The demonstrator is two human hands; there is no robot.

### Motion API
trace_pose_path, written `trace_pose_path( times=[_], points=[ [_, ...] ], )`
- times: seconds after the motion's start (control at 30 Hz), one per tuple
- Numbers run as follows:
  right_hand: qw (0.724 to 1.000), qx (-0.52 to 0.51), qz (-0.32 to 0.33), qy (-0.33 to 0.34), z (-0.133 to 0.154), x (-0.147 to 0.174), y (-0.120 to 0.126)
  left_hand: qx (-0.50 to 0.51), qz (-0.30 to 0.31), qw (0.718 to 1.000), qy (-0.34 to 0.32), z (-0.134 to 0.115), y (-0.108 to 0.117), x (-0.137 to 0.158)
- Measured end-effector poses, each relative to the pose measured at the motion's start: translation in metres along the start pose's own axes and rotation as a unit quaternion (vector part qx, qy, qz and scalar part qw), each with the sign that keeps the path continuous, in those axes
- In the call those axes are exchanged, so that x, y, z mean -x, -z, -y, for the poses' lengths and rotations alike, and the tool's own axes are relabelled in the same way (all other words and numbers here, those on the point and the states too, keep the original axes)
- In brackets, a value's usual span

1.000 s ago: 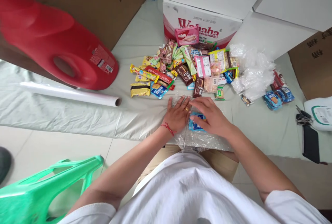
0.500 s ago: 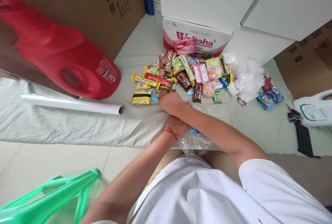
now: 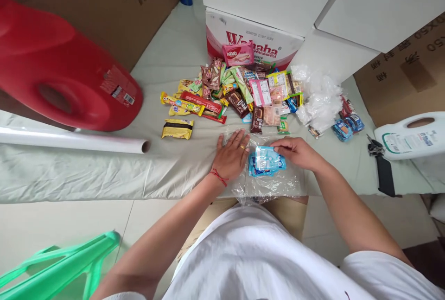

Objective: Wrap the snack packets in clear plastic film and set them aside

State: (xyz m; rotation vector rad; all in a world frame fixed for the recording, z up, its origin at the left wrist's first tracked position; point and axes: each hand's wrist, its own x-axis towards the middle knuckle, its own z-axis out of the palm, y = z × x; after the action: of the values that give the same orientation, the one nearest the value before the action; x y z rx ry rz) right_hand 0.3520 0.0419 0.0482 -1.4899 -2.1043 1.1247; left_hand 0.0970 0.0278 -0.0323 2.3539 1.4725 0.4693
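My left hand [image 3: 232, 155] lies flat with its fingers stretched out on the left part of a clear plastic bag [image 3: 290, 184]. To its right, several light-blue snack packets [image 3: 264, 168] are stacked on the bag. My right hand [image 3: 295, 151] pinches the upper right corner of the top blue snack packet [image 3: 267, 157], which rests on the others. Behind my hands is a heap of mixed wrapped snacks [image 3: 243, 100]. A yellow snack packet [image 3: 177, 129] with a dark band lies apart at the heap's left front.
A big red jug [image 3: 83, 73] and a white roll [image 3: 86, 140] are on the left. Crumpled clear plastic [image 3: 321, 100], blue packs [image 3: 343, 130], keys [image 3: 375, 147] and a white bottle [image 3: 412, 137] lie right. A Wahaba-like printed carton [image 3: 215, 35] stands behind. A green stool [image 3: 59, 263] is below left.
My right hand has uncrossed from over my left, carrying a blue packet from the heap's left front onto the blue stack. My left hand now shows flat. The view has shifted slightly.
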Motion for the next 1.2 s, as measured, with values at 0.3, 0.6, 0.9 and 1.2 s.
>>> trace_pose_path(
  times=[0.3, 0.6, 0.9, 1.2],
  points=[
    [0.977, 0.151, -0.120, 0.096, -0.005, 0.024, -0.018, -0.001, -0.111, 0.994, -0.002, 0.007, 0.028, 0.007],
    [0.955, 0.240, -0.067, 0.160, -0.043, 0.135, -0.047, 0.013, 0.049, 0.931, -0.360, 0.021, 0.041, 0.093],
    [0.985, 0.070, -0.095, 0.126, -0.065, 0.125, -0.042, 0.180, 0.004, 0.977, -0.115, 0.027, 0.050, 0.095],
    [0.997, -0.008, -0.028, -0.073, -0.059, 0.043, 0.011, 0.098, -0.045, 0.975, 0.193, 0.037, 0.044, 0.048]
  ],
)
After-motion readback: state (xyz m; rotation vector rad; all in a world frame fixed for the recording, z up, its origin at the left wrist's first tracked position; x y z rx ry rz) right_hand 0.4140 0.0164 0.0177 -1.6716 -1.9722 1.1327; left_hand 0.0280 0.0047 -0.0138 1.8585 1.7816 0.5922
